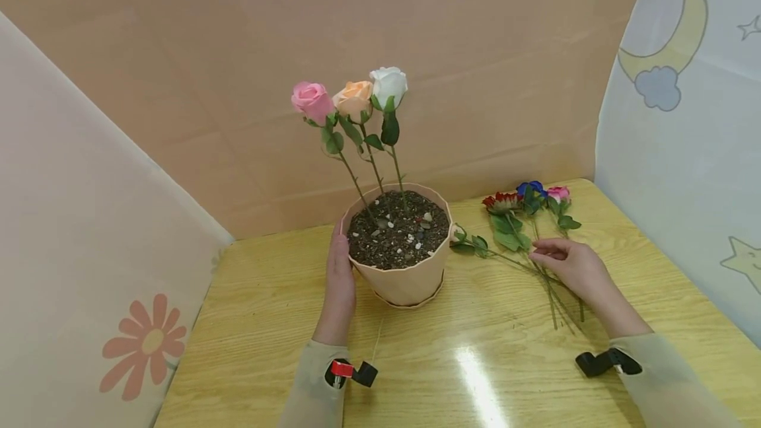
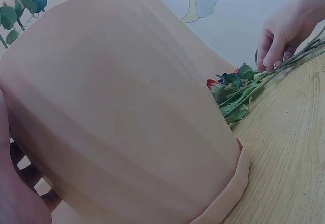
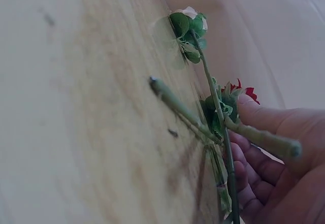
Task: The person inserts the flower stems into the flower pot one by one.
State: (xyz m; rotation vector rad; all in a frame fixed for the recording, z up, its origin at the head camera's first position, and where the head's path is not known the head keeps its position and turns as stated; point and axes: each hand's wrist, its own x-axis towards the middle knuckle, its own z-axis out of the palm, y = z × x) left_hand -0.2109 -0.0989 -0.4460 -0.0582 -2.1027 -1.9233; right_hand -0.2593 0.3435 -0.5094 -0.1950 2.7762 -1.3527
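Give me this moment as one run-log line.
left grip: against pot | right grip: at loose stems, hold unclear | pot: three roses standing in soil | table: loose flowers right of pot

The left hand extends straight; the right hand curls, perhaps pinching.

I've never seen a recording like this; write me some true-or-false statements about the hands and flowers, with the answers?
1. Three roses stand in the soil of the flowerpot. True.
2. Both hands touch the flowerpot. False: only the left hand does.
3. The right hand is at the stems of the loose flowers. True.
4. Seen from the head camera, the white rose is leftmost in the pot. False: the pink rose is.
5. A blue flower lies on the table. True.
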